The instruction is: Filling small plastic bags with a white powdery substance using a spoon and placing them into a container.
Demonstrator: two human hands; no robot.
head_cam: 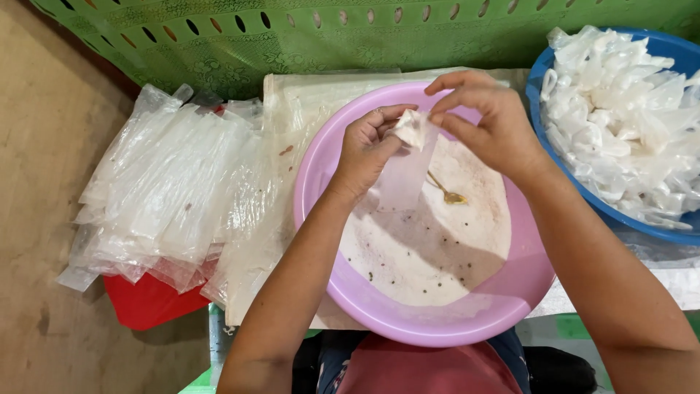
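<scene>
Right now both hands, left hand & right hand, pinch the top of a small clear plastic bag, held over the pink round plastic basin w/ pale powder. Small gold spoon lies in the powder.

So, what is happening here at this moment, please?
A person sits over a pink basin that holds pale powder and a small gold spoon. Both hands hold one small clear plastic bag above the basin: the left hand pinches its top, and the right hand works at the same top edge. A pile of empty clear bags lies to the left. A blue basin on the right is full of small packets.
</scene>
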